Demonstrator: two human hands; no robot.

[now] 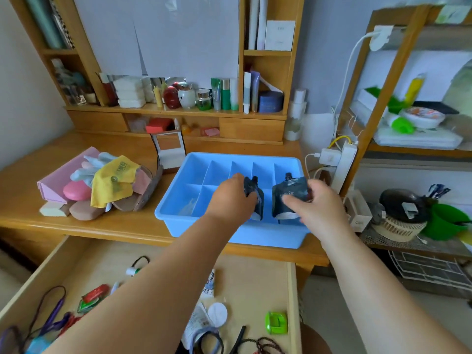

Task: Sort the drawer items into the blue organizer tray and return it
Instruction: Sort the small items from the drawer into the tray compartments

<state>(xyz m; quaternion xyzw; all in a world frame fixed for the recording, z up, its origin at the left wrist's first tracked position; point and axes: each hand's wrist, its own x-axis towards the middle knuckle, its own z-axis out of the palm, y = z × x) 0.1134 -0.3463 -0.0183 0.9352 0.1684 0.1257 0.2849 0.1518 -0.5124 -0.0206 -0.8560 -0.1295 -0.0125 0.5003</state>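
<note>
The blue organizer tray [176,198] sits on the wooden desk, split into several compartments. My left hand [231,198] grips a dark spouted pouch [255,198] standing upright in a front compartment near the tray's middle. My right hand [316,203] grips a second, wider dark spouted pouch [288,192] upright in the front right compartment. Below the desk the drawer [292,302] is pulled open, holding hair ties, a green clip [276,322], a white round pad [217,314], red packets [95,293] and tubes.
A heap on the desk's left holds a pink box [63,172], a yellow cloth [115,180], gloves and sponges. A small mirror stand [169,153] is behind the tray. A power strip [343,167] with chargers is at the right, beside a cluttered shelf rack.
</note>
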